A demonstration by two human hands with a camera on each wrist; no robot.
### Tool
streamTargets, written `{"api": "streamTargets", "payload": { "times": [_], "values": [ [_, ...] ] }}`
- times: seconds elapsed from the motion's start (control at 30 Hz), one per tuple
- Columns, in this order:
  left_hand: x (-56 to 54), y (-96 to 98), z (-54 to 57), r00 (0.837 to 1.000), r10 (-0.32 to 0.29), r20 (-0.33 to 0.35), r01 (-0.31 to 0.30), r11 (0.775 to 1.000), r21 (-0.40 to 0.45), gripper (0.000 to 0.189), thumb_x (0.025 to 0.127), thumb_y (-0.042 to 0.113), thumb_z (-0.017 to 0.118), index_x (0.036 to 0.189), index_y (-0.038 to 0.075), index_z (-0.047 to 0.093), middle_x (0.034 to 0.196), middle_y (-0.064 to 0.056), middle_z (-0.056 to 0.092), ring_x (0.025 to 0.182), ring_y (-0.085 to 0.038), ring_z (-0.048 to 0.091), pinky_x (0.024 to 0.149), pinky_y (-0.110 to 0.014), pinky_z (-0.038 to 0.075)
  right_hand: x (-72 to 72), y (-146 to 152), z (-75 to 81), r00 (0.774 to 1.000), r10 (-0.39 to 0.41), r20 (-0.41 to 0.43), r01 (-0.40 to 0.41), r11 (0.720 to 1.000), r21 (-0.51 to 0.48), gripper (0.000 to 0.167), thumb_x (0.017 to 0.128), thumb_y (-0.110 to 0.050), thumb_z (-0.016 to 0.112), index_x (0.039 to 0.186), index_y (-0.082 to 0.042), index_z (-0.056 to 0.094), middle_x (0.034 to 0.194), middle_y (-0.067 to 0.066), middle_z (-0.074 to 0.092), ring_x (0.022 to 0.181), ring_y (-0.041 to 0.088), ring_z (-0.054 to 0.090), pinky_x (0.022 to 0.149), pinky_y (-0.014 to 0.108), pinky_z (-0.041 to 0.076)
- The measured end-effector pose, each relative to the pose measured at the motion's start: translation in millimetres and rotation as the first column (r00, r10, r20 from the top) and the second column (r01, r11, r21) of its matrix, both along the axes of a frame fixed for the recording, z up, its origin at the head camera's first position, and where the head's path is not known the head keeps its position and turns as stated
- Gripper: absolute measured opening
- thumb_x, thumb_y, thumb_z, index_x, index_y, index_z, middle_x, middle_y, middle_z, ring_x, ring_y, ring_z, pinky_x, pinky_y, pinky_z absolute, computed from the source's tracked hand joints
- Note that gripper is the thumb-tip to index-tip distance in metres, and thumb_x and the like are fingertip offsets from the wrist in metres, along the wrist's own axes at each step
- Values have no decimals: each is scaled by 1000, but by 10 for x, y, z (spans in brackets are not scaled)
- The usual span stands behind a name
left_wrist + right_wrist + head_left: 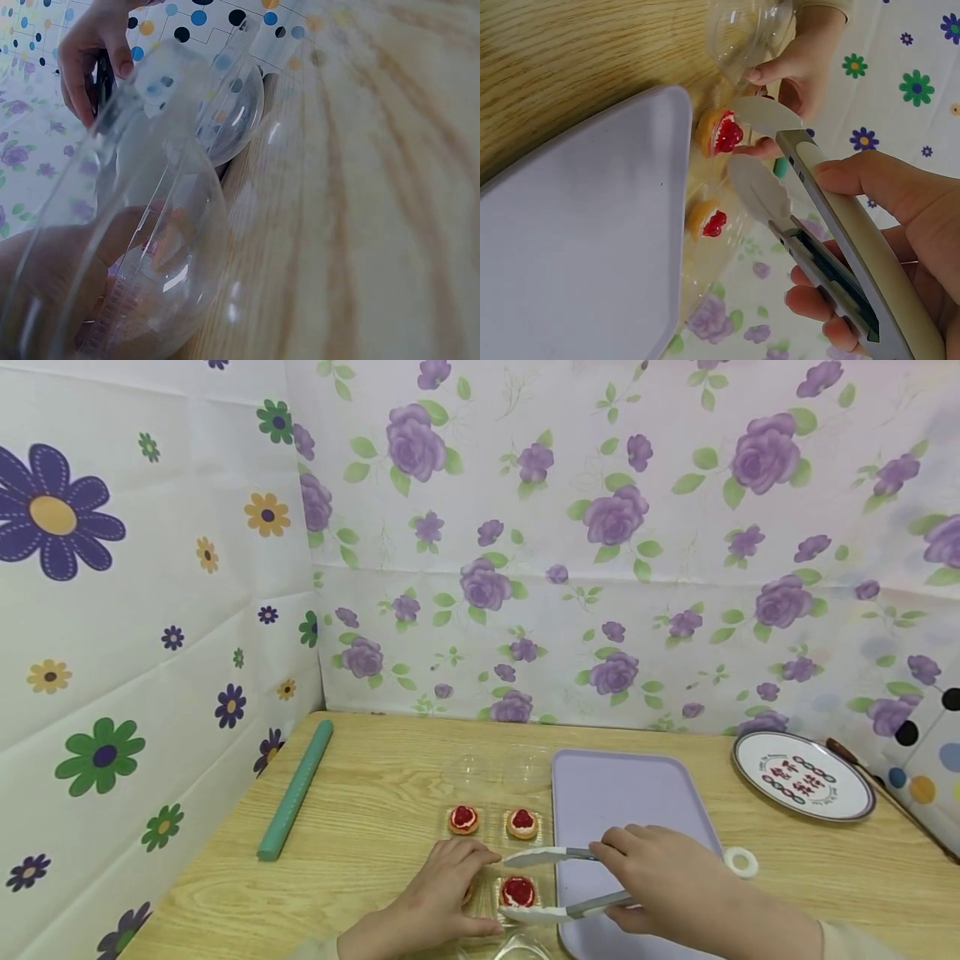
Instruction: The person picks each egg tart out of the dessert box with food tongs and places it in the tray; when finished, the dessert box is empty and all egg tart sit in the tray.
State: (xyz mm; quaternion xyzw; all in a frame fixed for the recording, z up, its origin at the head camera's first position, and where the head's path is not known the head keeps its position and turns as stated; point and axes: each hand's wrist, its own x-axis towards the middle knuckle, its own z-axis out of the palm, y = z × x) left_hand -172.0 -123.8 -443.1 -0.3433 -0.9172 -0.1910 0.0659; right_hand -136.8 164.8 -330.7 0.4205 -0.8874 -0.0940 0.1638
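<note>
My right hand [663, 881] holds a pair of tongs [600, 903] with pale, scalloped tips. The tips stand apart on either side of a berry-topped tart [517, 891], which sits in a clear plastic container [191, 255]. It cannot be told whether they touch the tart. My left hand [435, 893] grips this container at its left side, thumb toward the near edge and fingers toward the far edge. Another tart is mostly hidden behind that hand. Farther back, two more tarts [463, 819] sit in a second clear container [528, 768] with its lid folded open.
A lilac tray [630, 785] lies right of the containers, under the right hand. Beyond it are a white ring [741, 862], a patterned plate [802, 777] and a brown-handled stick [843, 750]. A green bar [296, 793] lies at left. Floral cloth hangs behind.
</note>
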Motion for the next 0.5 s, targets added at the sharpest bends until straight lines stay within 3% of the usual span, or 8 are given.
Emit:
{"api": "streamTargets", "payload": {
  "times": [0.23, 0.5],
  "values": [
    [1, 7, -7, 1000, 3, -11, -3, 1000, 4, 71, 71, 54, 77, 126, 13, 58, 120, 7, 56, 116, -14, 49, 104, -39, 37, -26, -81, 54, 999, -38, 15, 38, 998, 40, 47, 67, -44, 79, 97, -10, 66, 80, -5, 59, 65, 8, 52, 58, 24, 48],
    [-4, 9, -11, 1000, 7, -23, -7, 1000, 9, 70, 70, 52, 79, 125, 13, 58, 119, 6, 57, 115, -14, 50, 105, -39, 37, -87, -170, 130, 986, -104, 130, 98, 994, 47, 40, 65, -40, 80, 90, -12, 68, 74, -7, 55, 61, 6, 47, 54, 24, 45]
  ]
}}
